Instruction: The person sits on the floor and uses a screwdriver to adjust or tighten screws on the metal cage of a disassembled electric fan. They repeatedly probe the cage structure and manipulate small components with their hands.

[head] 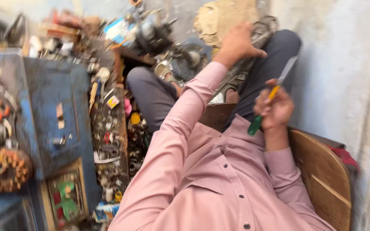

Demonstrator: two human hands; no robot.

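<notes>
left hand (pixel 237 42): palm and fingers pressed flat on a grimy metal machine part (pixel 240 72) lying across the lap, seemingly to pin it in place; nothing is pinched

right hand (pixel 275 109): fingers wrapped tight round a screwdriver (pixel 270 96) with a green and yellow handle, flat blade pointing up and away from the part, held off to the side as if kept ready

machine part: rests on the dark trousers (pixel 275 64), under the left hand, near a worn woven mat (pixel 225 17)

seat: a wooden chair back (pixel 322 171) sits just beside the right arm

packages: small yellow and white label (pixel 113 102) among loose hardware on the floor; blue metal cabinet (pixel 52 111) at left; blue and white packet (pixel 106 211) low down; all blurred
</notes>
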